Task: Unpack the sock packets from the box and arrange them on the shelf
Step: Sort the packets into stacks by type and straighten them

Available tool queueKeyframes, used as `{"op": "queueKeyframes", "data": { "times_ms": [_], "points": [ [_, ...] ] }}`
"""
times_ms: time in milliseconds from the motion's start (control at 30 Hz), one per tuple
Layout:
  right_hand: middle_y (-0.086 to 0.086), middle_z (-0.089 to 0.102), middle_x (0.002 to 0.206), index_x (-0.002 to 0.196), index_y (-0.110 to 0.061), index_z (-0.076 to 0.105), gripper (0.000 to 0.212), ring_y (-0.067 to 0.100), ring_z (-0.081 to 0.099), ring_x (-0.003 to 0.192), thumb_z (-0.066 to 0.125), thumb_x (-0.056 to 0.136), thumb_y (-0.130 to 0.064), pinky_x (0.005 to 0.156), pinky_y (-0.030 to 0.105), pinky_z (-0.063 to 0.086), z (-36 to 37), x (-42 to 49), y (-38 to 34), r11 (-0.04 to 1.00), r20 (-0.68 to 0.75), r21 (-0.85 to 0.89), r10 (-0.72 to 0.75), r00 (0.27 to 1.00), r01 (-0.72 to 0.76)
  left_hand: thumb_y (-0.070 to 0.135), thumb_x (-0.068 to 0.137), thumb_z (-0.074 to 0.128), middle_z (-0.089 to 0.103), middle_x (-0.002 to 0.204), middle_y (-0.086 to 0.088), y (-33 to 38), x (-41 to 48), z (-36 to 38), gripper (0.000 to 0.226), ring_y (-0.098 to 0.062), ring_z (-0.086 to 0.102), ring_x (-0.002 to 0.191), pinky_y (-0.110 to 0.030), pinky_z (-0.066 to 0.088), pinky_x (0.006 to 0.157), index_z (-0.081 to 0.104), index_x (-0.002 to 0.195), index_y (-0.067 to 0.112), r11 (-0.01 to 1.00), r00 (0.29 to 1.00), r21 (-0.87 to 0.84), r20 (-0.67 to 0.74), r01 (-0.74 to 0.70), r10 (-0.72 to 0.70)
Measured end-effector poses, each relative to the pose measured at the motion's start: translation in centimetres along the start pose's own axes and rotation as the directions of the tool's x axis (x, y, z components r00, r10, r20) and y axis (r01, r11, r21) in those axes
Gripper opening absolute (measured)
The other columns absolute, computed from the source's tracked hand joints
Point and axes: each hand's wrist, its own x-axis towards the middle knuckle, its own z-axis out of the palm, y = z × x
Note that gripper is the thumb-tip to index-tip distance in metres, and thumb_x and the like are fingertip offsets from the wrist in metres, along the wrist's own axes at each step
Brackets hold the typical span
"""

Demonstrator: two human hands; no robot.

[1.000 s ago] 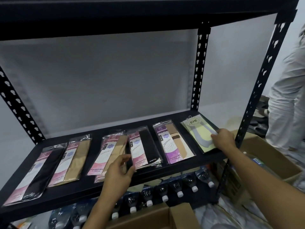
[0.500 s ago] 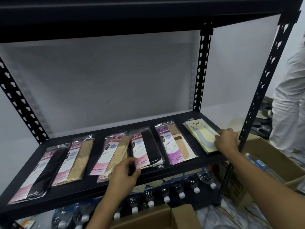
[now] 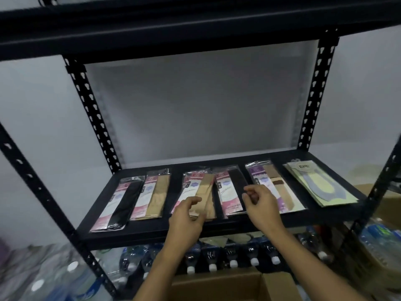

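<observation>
Several sock packets lie in a row on the black shelf board. From the left they are a pink-and-black packet, a beige packet, a second beige packet, a black packet, a purple packet and a yellow-green packet. My left hand rests on the near end of the second beige packet, thumb out. My right hand hovers over the near ends of the black and purple packets, its fingers loosely curled and holding nothing.
An open cardboard box sits below my arms. Capped water bottles fill the level under the shelf. Another cardboard box stands at the right, behind the front right upright. The upper shelf hangs overhead.
My right hand left the yellow-green packet at the right end and moved left to the black and purple packets. My left hand stayed at the second beige packet.
</observation>
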Motion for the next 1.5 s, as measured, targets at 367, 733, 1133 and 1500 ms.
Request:
{"op": "queueKeyframes", "data": {
  "times_ms": [367, 733, 1133, 1500],
  "points": [
    [-0.002, 0.057, 0.099, 0.104, -0.015, 0.064, 0.018, 0.006, 0.053, 0.085, 0.065, 0.086, -0.020, 0.082, 0.025, 0.048, 11.4, -3.3, -8.6, 0.989, 0.227, 0.082, -0.139, 0.964, 0.123, 0.027, 0.085, 0.070, 0.062, 0.120, 0.008, -7.6, -0.4, -10.0, 0.037, -0.011, 0.057, 0.111, -0.039, 0.048, 0.099, 0.058, 0.120, 0.029, 0.985, 0.973, 0.070, -0.182, 0.155, -0.140],
    [0.012, 0.052, 0.114, 0.114, -0.005, 0.058, 0.037, 0.031, 0.048, 0.111, 0.053, 0.090, -0.033, 0.091, 0.034, 0.042, 22.1, -2.1, -13.2, 0.970, 0.447, -0.195, -0.045, 0.893, 0.146, 0.031, 0.085, 0.065, 0.056, 0.130, -0.004, -14.7, 2.3, -16.0, 0.046, -0.027, 0.047, 0.123, -0.048, 0.042, 0.102, 0.054, 0.129, 0.020, 0.889, 0.874, 0.252, -0.412, 0.383, -0.259],
    [0.020, 0.038, 0.133, 0.134, -0.005, 0.034, 0.074, 0.034, 0.038, 0.122, 0.072, 0.079, -0.035, 0.092, 0.039, 0.043, 25.5, 0.4, -13.6, 0.855, 0.441, -0.515, 0.322, 0.837, -0.058, 0.034, 0.078, 0.076, 0.050, 0.135, -0.016, -15.6, 5.0, -16.7, 0.075, -0.036, 0.041, 0.129, -0.049, 0.040, 0.103, 0.038, 0.136, 0.007, 0.787, 0.837, 0.315, -0.338, 0.531, -0.429],
    [0.008, 0.064, 0.105, 0.105, -0.004, 0.060, 0.035, 0.023, 0.063, 0.088, 0.072, 0.073, -0.001, 0.062, 0.025, 0.051, 23.5, 1.6, -13.5, 0.895, 0.446, -0.037, 0.413, 0.794, -0.444, 0.011, 0.084, 0.070, 0.058, 0.122, -0.006, -14.4, 3.7, -17.8, 0.047, -0.023, 0.060, 0.104, -0.028, 0.053, 0.072, 0.036, 0.115, 0.019, 0.838, 0.820, -0.315, -0.231, 0.446, -0.523]
  ]
}}
